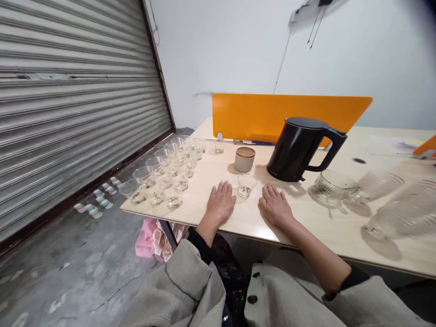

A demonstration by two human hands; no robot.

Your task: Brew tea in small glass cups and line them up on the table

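My left hand (221, 203) lies flat on the wooden table (218, 172), fingers stretched forward and holding nothing. My right hand (274, 205) rests palm down as well, with its fingers out. Between them, a little ahead, stands a clear plastic cup (246, 185) with dark bits at its bottom; neither hand grips it. Behind that cup is a grey canister (244, 163) with a wooden lid (245, 152). A black electric kettle (293, 150) stands beyond my right hand, its handle toward the right.
Several clear cups (174, 202) with dark bits inside crowd the table's left end. On the right are a ribbed glass cup (332, 184) on a saucer and stacks of clear cups (408, 211) lying on their sides. An orange divider (272, 116) spans the back. Small bottles (102, 200) stand on the floor.
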